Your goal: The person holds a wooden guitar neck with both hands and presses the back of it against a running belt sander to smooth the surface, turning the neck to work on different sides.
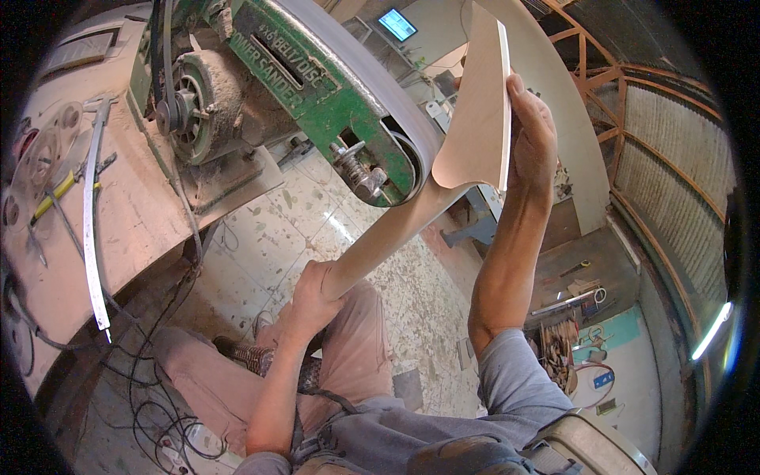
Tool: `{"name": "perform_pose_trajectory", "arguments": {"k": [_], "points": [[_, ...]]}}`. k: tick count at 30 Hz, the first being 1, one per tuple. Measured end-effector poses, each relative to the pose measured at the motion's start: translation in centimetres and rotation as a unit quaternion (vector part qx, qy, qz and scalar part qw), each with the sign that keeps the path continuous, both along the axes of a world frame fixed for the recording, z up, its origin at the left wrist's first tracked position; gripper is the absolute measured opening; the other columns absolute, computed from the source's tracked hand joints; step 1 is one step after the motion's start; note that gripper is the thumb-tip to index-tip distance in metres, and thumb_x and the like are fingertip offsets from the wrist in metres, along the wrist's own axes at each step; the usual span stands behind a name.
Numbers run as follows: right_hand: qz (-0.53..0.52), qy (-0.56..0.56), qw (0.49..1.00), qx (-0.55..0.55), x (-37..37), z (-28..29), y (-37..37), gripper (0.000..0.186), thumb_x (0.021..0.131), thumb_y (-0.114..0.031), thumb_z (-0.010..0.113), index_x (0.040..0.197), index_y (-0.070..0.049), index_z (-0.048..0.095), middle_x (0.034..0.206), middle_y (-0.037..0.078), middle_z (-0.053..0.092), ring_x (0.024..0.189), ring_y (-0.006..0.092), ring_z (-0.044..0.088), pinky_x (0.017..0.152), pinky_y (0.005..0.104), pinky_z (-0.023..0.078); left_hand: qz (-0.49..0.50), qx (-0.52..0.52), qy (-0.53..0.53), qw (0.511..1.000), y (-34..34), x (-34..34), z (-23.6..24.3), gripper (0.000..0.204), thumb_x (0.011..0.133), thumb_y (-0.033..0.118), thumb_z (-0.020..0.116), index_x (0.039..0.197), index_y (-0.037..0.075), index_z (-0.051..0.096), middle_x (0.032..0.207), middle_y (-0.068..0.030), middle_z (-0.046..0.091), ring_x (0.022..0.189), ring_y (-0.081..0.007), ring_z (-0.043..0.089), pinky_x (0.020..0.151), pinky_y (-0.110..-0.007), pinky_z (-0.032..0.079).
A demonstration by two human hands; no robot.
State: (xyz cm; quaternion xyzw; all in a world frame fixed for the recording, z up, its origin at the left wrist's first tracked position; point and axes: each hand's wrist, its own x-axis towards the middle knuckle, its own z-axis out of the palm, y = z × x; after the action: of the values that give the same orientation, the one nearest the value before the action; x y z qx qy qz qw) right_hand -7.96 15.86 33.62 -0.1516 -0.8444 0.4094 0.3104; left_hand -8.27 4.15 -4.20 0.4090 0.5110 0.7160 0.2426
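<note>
A pale wooden workpiece [473, 119] with a long narrow shaft and a broad, flat, flared end slants across the middle. One long edge of its flared end is white. My left hand [315, 294] is closed around the lower end of the shaft. At the upper right, my right hand [532, 131] holds the flared end along its white edge, thumb showing on top and the other fingers mostly hidden behind. The inner curve of the workpiece lies against or very close to the rounded end of the green belt sander [348, 119]; contact cannot be told for sure.
Left of the sander stands a dusty workbench [134, 229] with a metal strip [89, 222] and yellow-handled pliers [55, 198]. A dust-coated motor [207, 103] sits under the belt. Black cables [158, 412] tangle on the floor. A lit screen [397, 25] is at the back.
</note>
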Motion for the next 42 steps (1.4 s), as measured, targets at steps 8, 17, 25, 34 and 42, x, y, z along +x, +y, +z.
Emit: {"name": "perform_pose_trajectory", "arguments": {"k": [8, 17, 25, 34, 42], "points": [[0.007, 0.028, 1.000, 0.004, -0.6, -0.2, -0.2, 0.048, 0.101, -0.031, 0.062, 0.122, 0.013, 0.061, 0.105, 0.022, 0.072, 0.089, 0.0202, 0.073, 0.078, 0.0298, 0.060, 0.016, -0.012, 0.013, 1.000, 0.2, 0.1, 0.0, 0.054, 0.072, 0.015, 0.088, 0.117, 0.001, 0.062, 0.105, -0.0198, 0.062, 0.098, -0.0417, 0.064, 0.084, -0.046, 0.052], [-0.051, 0.023, 0.998, 0.036, -1.3, 0.1, 0.7, 0.058, 0.097, -0.044, 0.070, 0.120, 0.009, 0.061, 0.097, 0.018, 0.072, 0.081, 0.0154, 0.074, 0.072, 0.0251, 0.062, -0.068, 0.056, 0.001, 0.996, 0.3, -0.5, 0.7, 0.044, 0.084, 0.013, 0.076, 0.124, 0.000, 0.063, 0.107, -0.0204, 0.063, 0.096, -0.0418, 0.064, 0.084, -0.044, 0.051], [-0.142, 0.020, 0.983, 0.113, -0.8, -0.2, 0.9, 0.064, 0.092, -0.051, 0.076, 0.116, 0.008, 0.065, 0.088, 0.006, 0.066, 0.073, 0.0058, 0.060, 0.061, 0.0182, 0.050, -0.171, -0.029, -0.028, 0.984, -0.7, -0.6, 2.1, 0.042, 0.089, 0.011, 0.070, 0.129, 0.002, 0.062, 0.107, -0.0228, 0.068, 0.100, -0.0419, 0.066, 0.088, -0.043, 0.052], [-0.236, 0.032, 0.952, 0.193, -0.3, -0.4, 0.3, 0.064, 0.087, -0.054, 0.080, 0.103, 0.007, 0.068, 0.080, 0.007, 0.066, 0.063, 0.0071, 0.061, 0.057, 0.0217, 0.054, -0.225, -0.037, -0.086, 0.970, -0.8, -0.4, 2.2, 0.046, 0.092, 0.012, 0.070, 0.136, 0.002, 0.060, 0.116, -0.0250, 0.071, 0.111, -0.0367, 0.069, 0.095, -0.040, 0.052], [-0.233, 0.028, 0.954, 0.187, -0.7, 0.0, 0.2, 0.059, 0.086, -0.051, 0.081, 0.094, 0.006, 0.071, 0.075, 0.007, 0.067, 0.060, 0.0095, 0.063, 0.058, 0.0253, 0.058, -0.207, -0.039, -0.076, 0.975, -0.6, 0.0, 1.8, 0.043, 0.091, 0.012, 0.072, 0.131, 0.000, 0.061, 0.114, -0.0242, 0.071, 0.109, -0.0381, 0.069, 0.093, -0.041, 0.053]]}}
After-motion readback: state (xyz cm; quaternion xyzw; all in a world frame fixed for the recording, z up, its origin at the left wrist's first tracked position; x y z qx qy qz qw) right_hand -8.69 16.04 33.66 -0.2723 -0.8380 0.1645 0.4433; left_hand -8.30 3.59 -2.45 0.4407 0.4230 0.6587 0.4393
